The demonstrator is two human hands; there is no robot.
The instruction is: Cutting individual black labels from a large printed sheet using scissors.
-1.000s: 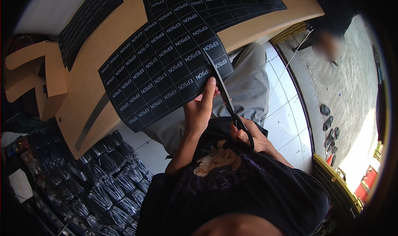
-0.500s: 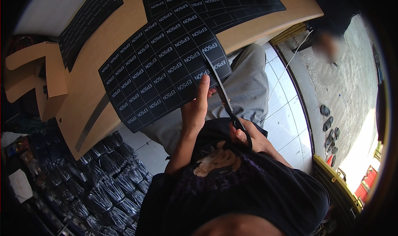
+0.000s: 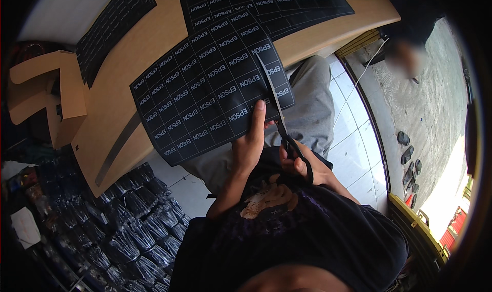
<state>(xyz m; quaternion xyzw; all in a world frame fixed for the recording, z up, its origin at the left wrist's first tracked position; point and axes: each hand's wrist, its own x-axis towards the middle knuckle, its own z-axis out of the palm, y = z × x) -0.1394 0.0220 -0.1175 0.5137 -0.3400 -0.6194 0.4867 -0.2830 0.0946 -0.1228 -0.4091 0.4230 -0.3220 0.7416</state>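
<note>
A black sheet (image 3: pixel 205 87) printed with a grid of white lettered labels is held up over my lap, its far part over the table edge. My left hand (image 3: pixel 251 138) grips its near edge, thumb on top and fingers underneath. In my right hand (image 3: pixel 302 161) are long scissors (image 3: pixel 274 97) with black handles, fingers wrapped round the loops. One blade lies over the sheet's right side, pointing away from me, along the column of labels nearest the right edge. The other blade is mostly hidden under the sheet.
More black label sheets (image 3: pixel 302 7) lie on the wooden table (image 3: pixel 113 99), with another sheet (image 3: pixel 115 28) at far left. An open cardboard box (image 3: pixel 72 87) stands beside it. Plastic-wrapped black bundles (image 3: pixel 128 235) fill the lower left. A person (image 3: pixel 405 56) is at upper right; sandals (image 3: pixel 407 156) lie outside.
The sheet, my left hand and the scissors have shifted slightly right and toward me. The scissor blades still sit at the sheet's right side.
</note>
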